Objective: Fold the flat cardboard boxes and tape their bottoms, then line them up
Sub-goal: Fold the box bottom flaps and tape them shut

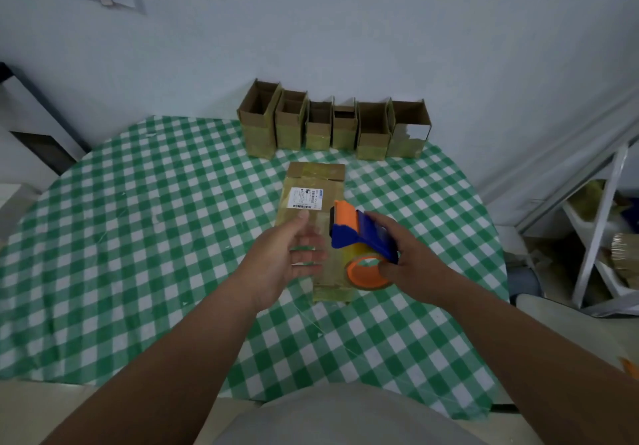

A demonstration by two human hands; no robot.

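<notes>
A flat cardboard box [320, 182] with a white shipping label lies lengthwise on the green checked table [138, 220], partly covered in old tape. My left hand [294, 254] hovers over its left side with fingers straight and spread, holding nothing. My right hand [411, 258] grips a blue and orange tape dispenser [359, 240] with a roll of clear tape, held just above the box's right near part. Several folded boxes [332, 130] stand open-topped in a row at the table's far edge, against the wall.
The round table nearly touches the white wall behind the row. A white metal rack [601, 223] with cardboard stock stands to the right. Dark furniture [38, 133] sits at the left. The table's near edge is close to my body.
</notes>
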